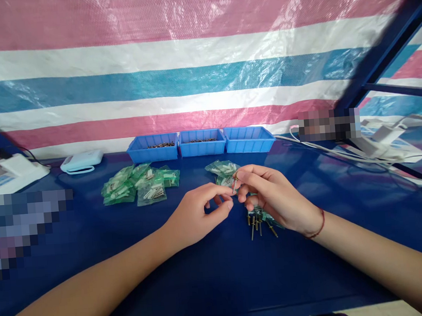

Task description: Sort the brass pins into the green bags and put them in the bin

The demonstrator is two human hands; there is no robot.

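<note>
Between the thumb and fingers of my right hand (268, 192) is a thin metal pin (234, 184) with a brass-coloured upper part, like a rivet, held nearly upright. My left hand (200, 210) faces it from the left, thumb and forefinger apart and gripping nothing I can see; the forefinger tip is close to the pin's lower end, and I cannot tell if they touch. Several similar brass-and-steel pins (256, 222) lie on the blue table (213, 279) below my right hand. Clear green-tinted bags with white pieces (221, 168) lie behind and partly under that hand.
Three blue bins (154, 152) stand in a row at the back; the left and middle ones hold small brass-coloured parts, and the right bin (250, 145) shows none. More green-tinted bags (125, 184) are piled left. A light-blue case (82, 161) and cables (327, 153) flank the bins.
</note>
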